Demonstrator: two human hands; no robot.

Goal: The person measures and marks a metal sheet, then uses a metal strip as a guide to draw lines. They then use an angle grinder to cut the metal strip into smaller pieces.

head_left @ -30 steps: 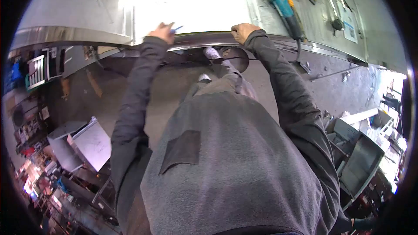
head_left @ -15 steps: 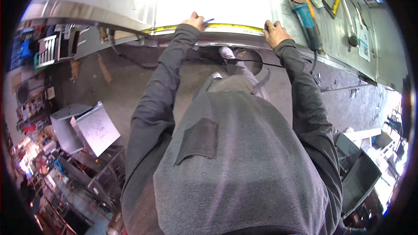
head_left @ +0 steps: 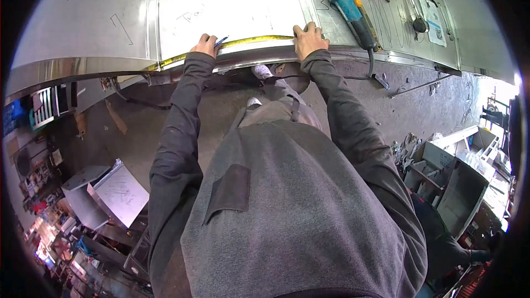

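A yellow tape measure [head_left: 243, 42] lies stretched along the counter's [head_left: 83, 22] near edge, its long axis running left to right. It looks thin, springy and light, best pinned flat at both ends. The left hand [head_left: 207, 45] presses it down while gripping a blue pen [head_left: 221, 40]; the right hand [head_left: 308, 37] clamps its other end.

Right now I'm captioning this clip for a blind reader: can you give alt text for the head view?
Seen from above, a person in a grey hoodie stretches a yellow tape measure along the near edge of a steel sheet, the left hand also holding a blue pen, the right hand pressing the tape's other end. A blue angle grinder lies to the right.
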